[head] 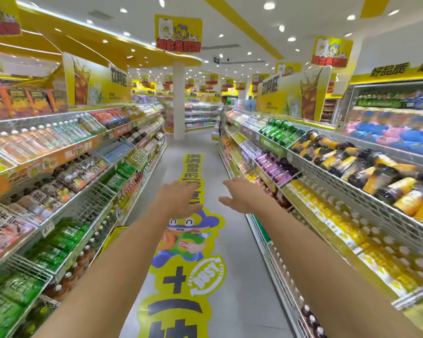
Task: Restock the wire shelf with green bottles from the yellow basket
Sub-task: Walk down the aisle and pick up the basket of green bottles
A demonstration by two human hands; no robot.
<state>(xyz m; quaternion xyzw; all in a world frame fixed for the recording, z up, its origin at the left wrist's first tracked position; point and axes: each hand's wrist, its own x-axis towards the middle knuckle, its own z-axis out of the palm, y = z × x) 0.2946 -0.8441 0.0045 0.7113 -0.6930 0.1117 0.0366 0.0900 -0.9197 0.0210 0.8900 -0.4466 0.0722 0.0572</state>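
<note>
while both arms stretch down the aisle, the left hand [178, 198] and right hand [242, 195] are spread open and hold nothing — no bottle picked yet. green bottles [59, 242] lie on the left wire shelf [93, 201]; a yellow edge [112, 236] behind the left forearm may be the basket. next, i judge: reach down there for a bottle.
</note>
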